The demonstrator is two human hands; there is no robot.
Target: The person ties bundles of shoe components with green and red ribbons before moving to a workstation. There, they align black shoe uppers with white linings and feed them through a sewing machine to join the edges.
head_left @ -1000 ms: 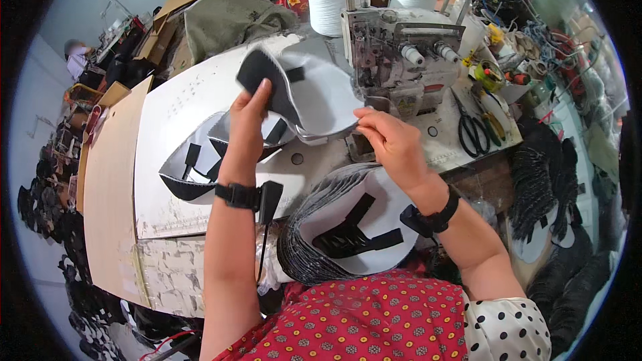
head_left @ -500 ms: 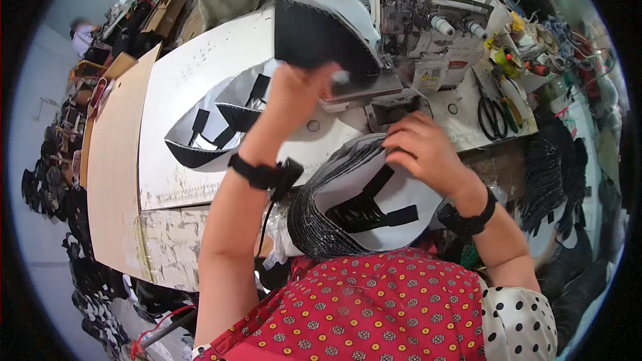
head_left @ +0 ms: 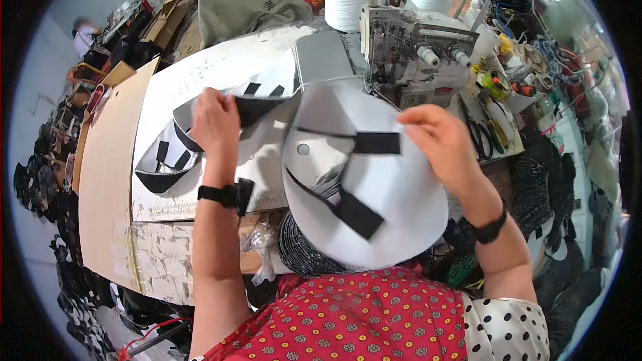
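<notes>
My right hand pinches the upper right edge of a white curved fabric piece with black straps, lifted in front of me. At the left, my left hand is closed on a black-and-white stitched piece. Beside it on the white table lies another stitched piece, its black band curled up around the white inside. A stack of dark-edged pieces rests at my lap, partly covered by the raised one. Behind my hands stands a sewing machine; its needle area is hidden.
Large white thread cones stand behind the machine. Black-handled scissors and yellow-handled pliers lie at the table's right end. A grey-green cloth is heaped at the back. A wooden board borders the table's left side.
My left hand has moved left and down from beside the machine, carrying the dark piece there. My right hand has raised a white piece from the lap stack toward the table.
</notes>
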